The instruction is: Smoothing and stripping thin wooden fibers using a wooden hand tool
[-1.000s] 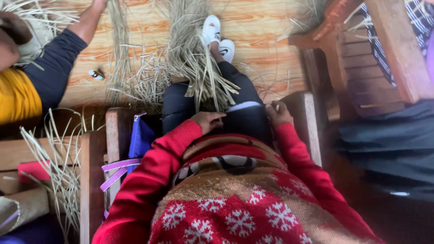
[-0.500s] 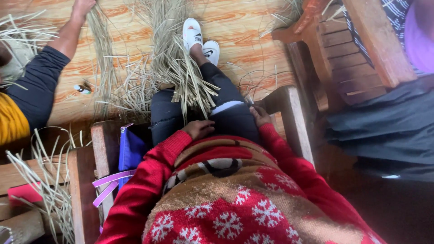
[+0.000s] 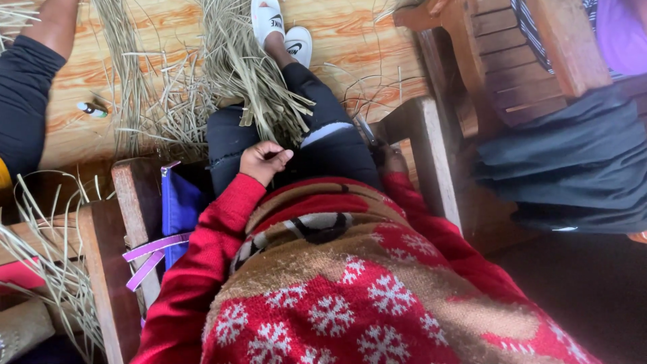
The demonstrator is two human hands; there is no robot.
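Observation:
I sit in a wooden chair in a red snowflake sweater and dark trousers. My left hand (image 3: 265, 160) rests on my left thigh with its fingers curled in and nothing visible in it. My right hand (image 3: 389, 157) lies low beside the chair's right armrest (image 3: 426, 145). It is partly hidden by my sleeve, with a thin dark object (image 3: 366, 129) just ahead of it. A bundle of dried grass strips (image 3: 251, 81) lies across my legs and down onto the floor, just beyond my left hand. My feet in white slides (image 3: 283, 30) reach forward.
Another person's arm in a dark sleeve (image 3: 23, 94) is at the left. More loose grass (image 3: 145, 101) and a small cylinder (image 3: 91, 109) lie on the wooden floor. A blue bag with purple straps (image 3: 176, 209) hangs by the left armrest. A wooden bench with dark cloth (image 3: 573, 162) stands at the right.
The view has shifted, so the floor and the other person slide left. My left hand stays on my lap with its fingers curled tighter. My right hand stays by the armrest.

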